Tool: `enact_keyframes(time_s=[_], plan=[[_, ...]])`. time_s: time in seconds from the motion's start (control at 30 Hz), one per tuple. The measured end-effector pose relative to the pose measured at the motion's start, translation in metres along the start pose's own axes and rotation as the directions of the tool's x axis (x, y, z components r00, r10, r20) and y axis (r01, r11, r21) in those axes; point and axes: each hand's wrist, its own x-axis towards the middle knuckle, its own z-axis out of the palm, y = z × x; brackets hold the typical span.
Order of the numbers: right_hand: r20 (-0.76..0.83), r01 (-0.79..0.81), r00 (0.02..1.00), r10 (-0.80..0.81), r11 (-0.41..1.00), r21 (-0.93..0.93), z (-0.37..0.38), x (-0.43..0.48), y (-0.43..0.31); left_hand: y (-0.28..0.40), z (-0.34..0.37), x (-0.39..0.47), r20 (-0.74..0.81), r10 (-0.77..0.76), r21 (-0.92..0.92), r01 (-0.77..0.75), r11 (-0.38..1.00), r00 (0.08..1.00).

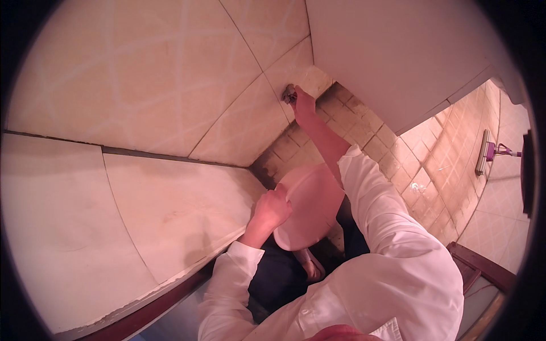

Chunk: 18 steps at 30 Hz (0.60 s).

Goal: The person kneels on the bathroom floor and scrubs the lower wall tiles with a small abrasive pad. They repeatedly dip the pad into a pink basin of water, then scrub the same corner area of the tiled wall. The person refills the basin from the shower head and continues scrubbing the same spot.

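My right hand (303,104) reaches out to the low wall tiles, its fingers closed around a small grey scrubbing pad (290,93). The pad is against the beige tile wall (251,115) near the floor corner; its exact material is hard to tell. With my left hand (272,209) I grip the rim of a pale plastic basin (313,204). The basin is tilted in front of my legs, and its inside is partly hidden by the angle and by my right arm.
Small floor tiles (379,140) look wet and are dark with grime along the wall joint. A white panel (396,55) juts in at the upper right. Farther right lies a sponge mop (484,152) with a purple fitting. A dark red wooden frame (482,264) stands at lower right.
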Motion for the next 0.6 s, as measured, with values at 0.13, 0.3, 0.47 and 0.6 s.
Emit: enact_keyframes(time_s=[0.13,0.3,0.47,0.6], plan=[[0.029,0.045,0.999,-0.042,0.990,-0.131,0.000,0.000,0.002,-0.002,0.004,0.002,-0.008,0.020,0.000,-0.020,1.000,1.000],[0.013,0.173,0.984,-0.178,0.936,-0.305,0.003,0.001,0.004,0.001,0.002,0.003,0.011,-0.002,-0.001,0.002,1.000,1.000],[-0.071,0.190,0.962,-0.264,0.831,-0.523,0.006,-0.001,0.003,0.006,-0.007,0.001,0.010,-0.004,-0.003,0.004,1.000,1.000],[-0.196,0.109,0.938,-0.287,0.779,-0.617,0.010,-0.006,0.000,0.011,-0.015,0.004,-0.004,-0.021,0.005,0.021,1.000,1.000]])
